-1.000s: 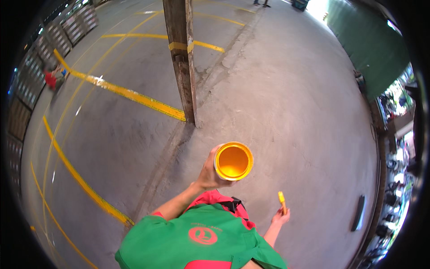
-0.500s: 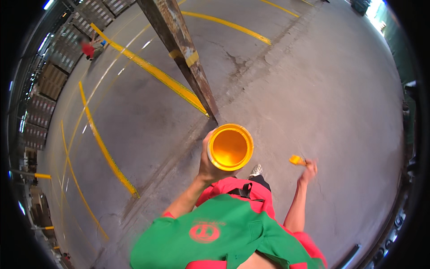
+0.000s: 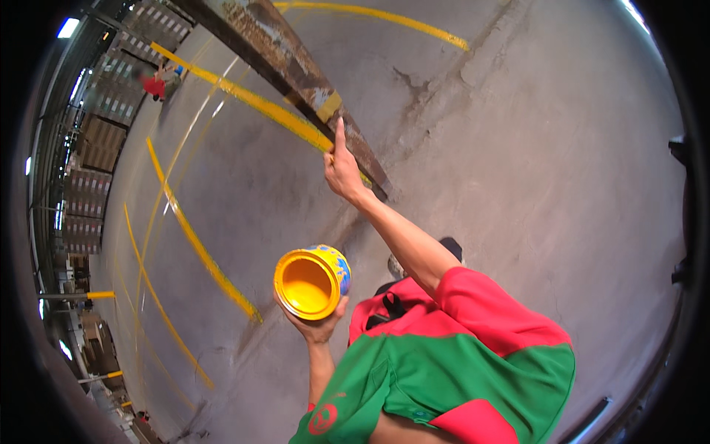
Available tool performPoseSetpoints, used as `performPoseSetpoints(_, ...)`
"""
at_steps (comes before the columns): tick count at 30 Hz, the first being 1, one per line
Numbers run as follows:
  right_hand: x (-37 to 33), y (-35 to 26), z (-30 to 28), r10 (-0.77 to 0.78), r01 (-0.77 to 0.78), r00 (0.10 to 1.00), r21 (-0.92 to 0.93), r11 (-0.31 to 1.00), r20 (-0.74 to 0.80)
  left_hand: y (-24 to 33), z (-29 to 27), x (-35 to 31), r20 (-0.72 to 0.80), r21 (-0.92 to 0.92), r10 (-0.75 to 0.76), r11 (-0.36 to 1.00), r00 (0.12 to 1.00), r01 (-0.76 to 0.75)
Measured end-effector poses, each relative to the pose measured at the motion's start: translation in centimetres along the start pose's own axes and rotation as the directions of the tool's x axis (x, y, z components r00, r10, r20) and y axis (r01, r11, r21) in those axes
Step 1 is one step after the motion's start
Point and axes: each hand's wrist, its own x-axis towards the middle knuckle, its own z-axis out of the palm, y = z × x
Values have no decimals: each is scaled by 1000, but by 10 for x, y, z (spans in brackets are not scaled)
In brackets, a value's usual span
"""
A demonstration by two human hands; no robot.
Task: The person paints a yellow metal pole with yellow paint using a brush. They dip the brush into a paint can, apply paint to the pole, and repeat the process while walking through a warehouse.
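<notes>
My left hand [image 3: 319, 323] is wrapped round a paint can [image 3: 339, 270] from below and behind. The can is open and tilted towards me, its rim and inside coated in yellow, with blue marks on its side. My right hand [image 3: 344, 170] is stretched forward at a rusty steel column [image 3: 296, 66], index finger extended near a yellow patch [image 3: 328, 106] on it. Its other fingers are curled. The paintbrush seen in this hand just before is hidden by it now. Whether the fingertip touches the steel, I cannot tell.
Yellow lines [image 3: 211, 263] cross the grey concrete floor [image 3: 547, 185]. Stacked pallets [image 3: 103, 144] line the far left, where another person in red [image 3: 155, 87] is bent low. A cracked seam [image 3: 421, 89] runs past the column's foot.
My right hand has swung from the right side up and across to the column. The can in my left hand has shifted left and lower, tilting more. My view has turned a little.
</notes>
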Motion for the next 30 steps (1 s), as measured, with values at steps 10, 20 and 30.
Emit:
performPoseSetpoints(10, 31, -16, 34, 204, -210, 978, 201, 957, 49, -23, -21, 21, -39, -4, -23, 1000, 999, 23)
performPoseSetpoints(20, 16, -23, -13, 231, -231, 973, 248, 941, 31, -13, -21, 32, 65, 27, -7, 1000, 998, 5)
performPoseSetpoints(30, 21, -29, -20, 223, -250, 961, 174, 952, 162, 5, -16, 40, 98, 25, -8, 1000, 995, 6)
